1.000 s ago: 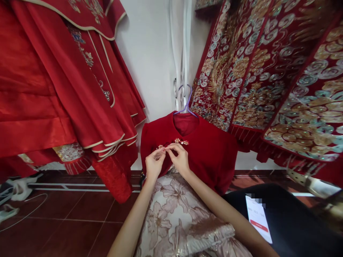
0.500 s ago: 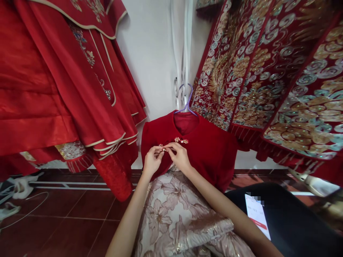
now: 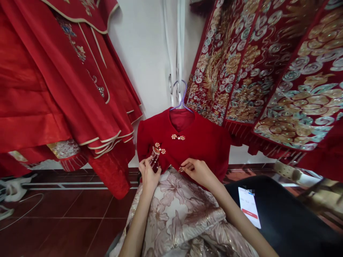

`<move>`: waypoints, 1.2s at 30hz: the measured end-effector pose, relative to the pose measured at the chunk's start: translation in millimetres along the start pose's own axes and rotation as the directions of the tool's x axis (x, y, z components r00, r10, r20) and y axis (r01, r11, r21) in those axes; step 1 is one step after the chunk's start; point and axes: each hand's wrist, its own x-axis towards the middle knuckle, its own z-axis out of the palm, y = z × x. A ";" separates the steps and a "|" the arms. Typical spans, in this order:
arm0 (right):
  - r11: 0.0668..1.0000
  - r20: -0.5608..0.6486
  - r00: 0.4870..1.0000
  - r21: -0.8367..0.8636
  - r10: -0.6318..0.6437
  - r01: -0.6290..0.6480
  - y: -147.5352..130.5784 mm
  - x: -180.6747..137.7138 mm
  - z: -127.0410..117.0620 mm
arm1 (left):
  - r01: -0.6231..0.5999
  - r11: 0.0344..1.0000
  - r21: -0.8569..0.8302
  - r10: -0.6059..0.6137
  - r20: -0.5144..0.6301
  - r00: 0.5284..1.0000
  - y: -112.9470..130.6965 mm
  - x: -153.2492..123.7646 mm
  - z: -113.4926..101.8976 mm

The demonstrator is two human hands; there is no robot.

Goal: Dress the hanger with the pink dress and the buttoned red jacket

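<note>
A short dark red velvet jacket (image 3: 199,142) hangs on a purple hanger (image 3: 183,96) before me. A pearl-and-gold flower frog button (image 3: 178,137) spans its front below the neckline. On its left side is a flower ornament (image 3: 157,151) with beaded tassels. My left hand (image 3: 149,175) is at the tassels' lower end, thumb and fingers apart against the velvet. My right hand (image 3: 199,172) pinches a small flower button (image 3: 181,169) at the front's lower edge. Below the jacket, pale fabric (image 3: 171,207) with a brown floral pattern spreads between my forearms.
Red garments with cream piping (image 3: 93,89) hang at the left. Embroidered red garments (image 3: 241,71) with fringes hang at the right. A phone (image 3: 249,208) lies on a black seat (image 3: 284,210). White shoes (image 3: 16,189) and a white rail (image 3: 80,186) are low at the left.
My hands were together, pinching at the beaded ornament. They have parted: the left moved down and left, the right down and right to the lower button. The tasselled ornament now shows.
</note>
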 end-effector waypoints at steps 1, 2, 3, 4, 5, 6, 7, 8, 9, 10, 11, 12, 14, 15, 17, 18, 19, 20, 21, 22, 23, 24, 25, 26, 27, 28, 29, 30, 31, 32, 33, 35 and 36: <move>1.000 -0.022 1.000 -0.002 0.008 -0.008 4.2 -2.6 3.4 | -0.044 0.997 0.063 0.048 -0.061 0.997 6.2 -2.2 -2.1; 1.000 -0.052 0.999 -0.007 0.007 -0.008 7.7 -4.1 7.9 | -0.089 0.992 0.089 0.096 -0.079 0.992 10.7 -4.0 -3.1; 1.000 -0.079 0.997 -0.021 0.000 -0.001 10.4 -5.0 13.4 | -0.129 0.988 0.086 0.135 -0.060 0.989 13.1 -5.6 -2.7; 0.999 -0.093 0.996 -0.041 -0.011 0.008 12.4 -5.4 19.4 | -0.157 0.985 0.067 0.159 -0.029 0.987 13.1 -7.1 -0.9; 0.998 -0.089 0.996 -0.061 -0.023 0.018 13.7 -5.7 25.3 | -0.166 0.985 0.042 0.166 0.004 0.986 11.1 -8.6 1.9; 0.997 -0.070 0.997 -0.077 -0.034 0.028 14.4 -6.1 30.8 | -0.157 0.987 0.020 0.156 0.033 0.987 7.7 -9.9 5.5; 0.996 -0.046 0.998 -0.086 -0.039 0.035 14.5 -6.5 35.3 | -0.130 0.992 0.002 0.130 0.054 0.990 3.5 -11.2 9.2; 0.996 -0.027 0.999 -0.087 -0.040 0.037 14.2 -7.0 38.3 | -0.096 0.995 -0.013 0.097 0.071 0.993 -0.5 -12.1 12.7; 0.996 -0.019 0.999 -0.080 -0.039 0.038 13.6 -7.6 39.8 | -0.066 0.997 -0.030 0.068 0.091 0.994 -4.0 -12.8 15.6; 0.997 -0.015 0.999 -0.064 -0.043 0.042 12.9 -8.1 39.6 | -0.040 0.998 -0.050 0.045 0.110 0.993 -6.5 -13.1 17.8; 0.998 -0.011 0.999 -0.042 -0.050 0.049 12.3 -8.4 37.8 | -0.020 0.997 -0.071 0.029 0.126 0.992 -7.8 -13.0 19.4; 0.998 0.000 0.999 -0.013 -0.055 0.055 11.7 -8.6 34.8 | -0.006 0.996 -0.094 0.019 0.139 0.990 -8.1 -12.4 20.4; 0.997 0.042 0.998 0.061 -0.055 0.053 10.8 -8.7 26.6 | 0.024 0.989 -0.146 0.001 0.168 0.986 -6.5 -10.0 22.3; 0.994 0.068 0.996 0.100 -0.054 0.047 10.3 -8.7 22.1 | 0.044 0.985 -0.166 -0.014 0.183 0.983 -4.9 -8.2 23.4; 0.985 0.118 0.992 0.170 -0.054 0.033 7.8 -9.2 13.8 | 0.089 0.979 -0.183 -0.050 0.208 0.977 -0.5 -4.0 26.8; 0.980 0.137 0.989 0.199 -0.055 0.027 5.5 -10.0 10.1 | 0.110 0.977 -0.181 -0.068 0.223 0.972 2.2 -1.7 29.0; 0.975 0.150 0.987 0.223 -0.054 0.019 2.2 -11.1 7.0 | 0.130 0.976 -0.176 -0.086 0.240 0.967 5.2 0.6 31.3; 0.970 0.159 0.986 0.242 -0.050 0.010 -2.0 -12.4 4.4 | 0.149 0.974 -0.171 -0.102 0.259 0.961 8.4 2.8 33.7; 0.966 0.168 0.985 0.260 -0.044 -0.001 -7.0 -13.9 2.6 | 0.167 0.970 -0.176 -0.115 0.273 0.955 11.4 4.9 36.1; 0.960 0.178 0.983 0.280 -0.043 -0.009 -12.5 -15.1 1.6 | 0.182 0.963 -0.200 -0.123 0.277 0.953 14.0 6.6 38.4; 0.952 0.188 0.981 0.306 -0.050 -0.010 -17.9 -15.7 1.8 | 0.194 0.952 -0.237 -0.127 0.272 0.954 15.8 7.8 40.5; 0.942 0.192 0.979 0.335 -0.064 -0.004 -22.5 -15.2 3.4 | 0.202 0.939 -0.277 -0.129 0.259 0.957 16.8 8.4 42.5; 0.930 0.186 0.979 0.368 -0.083 0.009 -25.8 -13.4 6.6 | 0.206 0.926 -0.316 -0.130 0.243 0.961 16.9 8.1 44.2; 0.916 0.166 0.981 0.400 -0.098 0.024 -27.1 -9.8 11.6 | 0.209 0.915 -0.345 -0.133 0.232 0.964 16.0 7.0 45.8; 0.903 0.133 0.985 0.427 -0.108 0.042 -25.9 -4.4 18.2 | 0.215 0.908 -0.359 -0.139 0.225 0.964 14.5 5.2 47.3; 0.896 0.094 0.990 0.440 -0.110 0.058 -21.9 2.5 26.2 | 0.224 0.908 -0.354 -0.149 0.226 0.963 12.6 2.6 48.7; 0.896 0.048 0.994 0.439 -0.096 0.065 -15.4 10.4 35.3 | 0.236 0.907 -0.348 -0.166 0.220 0.961 10.6 -0.3 50.0; 0.903 0.011 0.997 0.425 -0.082 0.069 -7.0 18.9 44.8 | 0.250 0.901 -0.356 -0.187 0.201 0.961 8.7 -3.3 51.3; 0.923 -0.031 0.998 0.381 -0.050 0.058 2.6 27.1 54.1 | 0.263 0.887 -0.378 -0.210 0.178 0.962 7.2 -6.1 52.5; 0.945 -0.109 0.994 0.324 -0.009 0.045 12.3 34.4 62.6 | 0.274 0.869 -0.411 -0.231 0.153 0.961 6.1 -8.4 53.7; 0.952 -0.157 0.987 0.304 0.012 0.036 21.0 40.3 69.8 | 0.280 0.848 -0.450 -0.248 0.130 0.960 5.4 -10.0 54.6; 0.961 -0.224 0.974 0.273 0.025 0.038 33.5 46.5 79.2 | 0.280 0.810 -0.516 -0.264 0.105 0.959 5.1 -11.4 55.6; 0.961 -0.235 0.972 0.271 0.017 0.049 36.7 46.8 81.4 | 0.279 0.800 -0.531 -0.264 0.105 0.959 5.4 -11.5 55.7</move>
